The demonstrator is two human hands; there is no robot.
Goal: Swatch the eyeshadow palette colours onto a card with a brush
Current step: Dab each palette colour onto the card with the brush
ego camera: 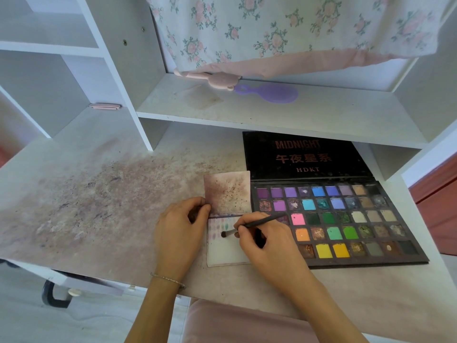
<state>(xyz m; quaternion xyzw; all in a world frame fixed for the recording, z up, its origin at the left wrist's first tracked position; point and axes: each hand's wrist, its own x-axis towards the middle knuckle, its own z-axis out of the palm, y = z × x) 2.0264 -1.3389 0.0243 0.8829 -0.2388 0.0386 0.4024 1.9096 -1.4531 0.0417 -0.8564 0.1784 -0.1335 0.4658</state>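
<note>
Head view: hands [262, 240] over card [228, 253].

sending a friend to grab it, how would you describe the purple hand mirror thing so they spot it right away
Start at the white shelf above the desk, under the floral curtain. The purple round paddle-shaped item lies flat near the back, beside a pink item. It is the only purple thing on the shelf, with a looped handle end.
</note>
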